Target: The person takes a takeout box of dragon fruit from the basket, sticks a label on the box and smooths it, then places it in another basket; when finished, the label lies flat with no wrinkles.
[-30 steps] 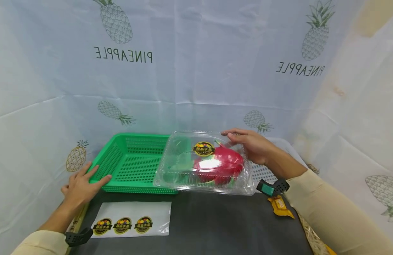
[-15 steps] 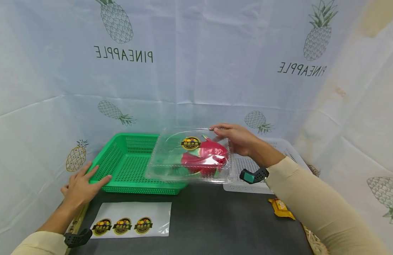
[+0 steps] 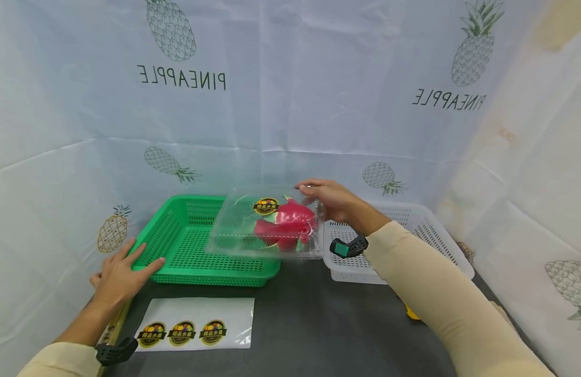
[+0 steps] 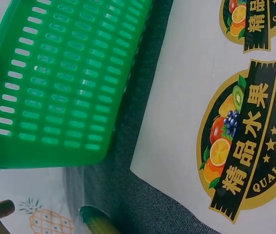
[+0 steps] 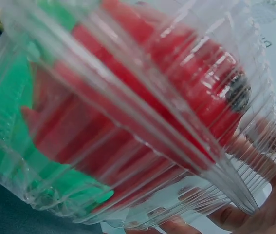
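Observation:
My right hand (image 3: pixel 336 201) grips the right side of a clear plastic clamshell box (image 3: pixel 233 225), thumb on top and fingers beneath. Inside is a red dragon fruit (image 3: pixel 290 220) with green-tipped scales; the right wrist view shows its dark end (image 5: pixel 238 91) through the ribbed plastic. A fruit label (image 3: pixel 266 206) is stuck on the lid. The box hangs tilted over the right part of a green basket (image 3: pixel 196 280). My left hand (image 3: pixel 118 275) rests with spread fingers on that basket's front-left corner; in the left wrist view only slivers of it show.
A white basket (image 3: pixel 446 246) stands at the right, partly behind my right arm. A white sheet with several fruit labels (image 3: pixel 212 332) lies before the green basket. My right sleeve mostly covers a yellow packet (image 3: pixel 409 312). Pineapple-print cloth (image 3: pixel 314 104) encloses the back and sides.
My right hand has carried the box leftward and slightly back, from before the white basket to over the green one. My left hand has stayed put.

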Demonstrator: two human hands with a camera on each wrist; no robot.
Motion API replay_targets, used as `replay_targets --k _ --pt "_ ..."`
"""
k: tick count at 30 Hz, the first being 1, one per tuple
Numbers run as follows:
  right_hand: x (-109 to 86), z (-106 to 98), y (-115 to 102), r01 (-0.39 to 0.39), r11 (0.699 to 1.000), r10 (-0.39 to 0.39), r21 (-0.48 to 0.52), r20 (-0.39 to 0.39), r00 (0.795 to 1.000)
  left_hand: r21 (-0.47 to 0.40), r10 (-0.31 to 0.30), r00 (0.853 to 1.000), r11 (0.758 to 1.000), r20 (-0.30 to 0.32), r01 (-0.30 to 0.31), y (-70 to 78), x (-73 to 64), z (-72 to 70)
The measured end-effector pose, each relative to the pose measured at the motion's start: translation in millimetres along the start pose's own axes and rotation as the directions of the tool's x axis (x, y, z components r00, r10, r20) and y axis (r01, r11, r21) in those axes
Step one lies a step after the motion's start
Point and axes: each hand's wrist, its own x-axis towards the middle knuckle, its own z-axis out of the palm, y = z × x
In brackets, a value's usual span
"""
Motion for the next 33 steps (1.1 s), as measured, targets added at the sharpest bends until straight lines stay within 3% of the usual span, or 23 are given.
replay_targets --k 15,22,33 --pt "30.8 15.3 7.1 -0.003 0.995 0.003 -0.104 0.004 1.000 -0.009 0.013 1.000 1.000 -0.023 -0.013 2.6 3.8 3.8" --pt "43.8 24.9 7.9 -0.024 0.995 0.023 -0.092 -0.011 1.000 -0.015 -0.004 1.000 1.000 -0.027 0.003 5.9 5.2 4.8" --pt "61.1 48.3 13.8 -0.053 0.989 0.058 -0.139 0.031 0.998 -0.017 -0.029 0.999 0.999 -0.019 0.028 2.6 1.3 1.2"
